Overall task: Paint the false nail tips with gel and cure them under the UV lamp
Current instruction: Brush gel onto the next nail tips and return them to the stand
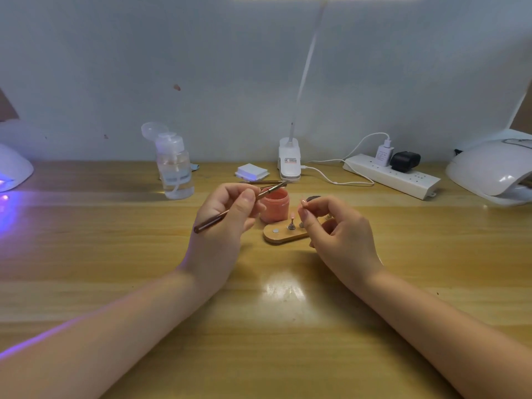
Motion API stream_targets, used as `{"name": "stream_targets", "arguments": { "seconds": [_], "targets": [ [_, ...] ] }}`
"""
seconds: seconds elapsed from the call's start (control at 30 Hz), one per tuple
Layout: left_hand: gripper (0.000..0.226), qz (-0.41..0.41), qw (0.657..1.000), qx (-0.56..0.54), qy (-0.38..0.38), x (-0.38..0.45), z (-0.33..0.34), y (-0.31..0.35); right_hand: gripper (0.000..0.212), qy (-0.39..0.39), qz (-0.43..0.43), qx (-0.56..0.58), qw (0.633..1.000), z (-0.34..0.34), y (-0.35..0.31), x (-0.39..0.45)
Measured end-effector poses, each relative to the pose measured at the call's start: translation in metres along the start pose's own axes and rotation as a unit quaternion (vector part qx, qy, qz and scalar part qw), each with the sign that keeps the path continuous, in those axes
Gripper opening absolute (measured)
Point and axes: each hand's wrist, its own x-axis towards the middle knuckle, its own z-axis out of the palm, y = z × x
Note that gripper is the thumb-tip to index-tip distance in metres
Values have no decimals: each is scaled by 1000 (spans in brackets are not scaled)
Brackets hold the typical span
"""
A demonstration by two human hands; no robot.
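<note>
The left hand (227, 217) pinches a slim brown metal gel brush (241, 207), bristles over the open pink gel jar (274, 205). The right hand (334, 226) pinches a small pale false nail tip (303, 201) above the wooden oval tip stand (280, 233). Painting appears under way; curing remains. The lit white UV lamp (13, 168) sits far left.

Along the desk's (115, 269) back edge stand a pump bottle (174, 165), pad stack (251, 171), clip lamp (289, 162) and power strip (394, 175). UV lamps sit at the left edge (13, 167) and right edge (492, 168). At mid-desk, the gel jar (274, 205) stands behind the nail stand (283, 233).
</note>
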Motion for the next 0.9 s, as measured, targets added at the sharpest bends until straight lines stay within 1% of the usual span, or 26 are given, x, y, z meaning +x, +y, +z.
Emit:
{"name": "stream_targets", "arguments": {
  "seconds": [0.1, 0.23, 0.37, 0.5, 0.57, 0.73, 0.9],
  "targets": [
    [20, -71, 997, -30, 14, 10, 4, -7, 9, -3, -4, -1, 1000, 0, -1, 0],
    [25, -109, 990, -83, 32, 20, 12, -15, 10, -12, -16, 2, 1000, -1, -1, -1],
    [19, -117, 986, -118, 29, 24, 16, -16, 10, -12, -32, -4, 999, -2, 0, -1],
    [17, -122, 982, -143, 25, 22, 13, -15, 7, 8, -85, -43, 995, -1, -1, -3],
    [15, -124, 980, -154, 21, 19, 13, -14, 7, 5, -97, -57, 994, -1, -1, -4],
    [12, -132, 976, -172, 34, 11, 15, -11, 1, -33, -80, -75, 993, 2, 0, -5],
    [11, -136, 972, -189, 42, 9, 15, -11, 6, -75, -54, -126, 988, 6, 6, -2]
  ]
}}
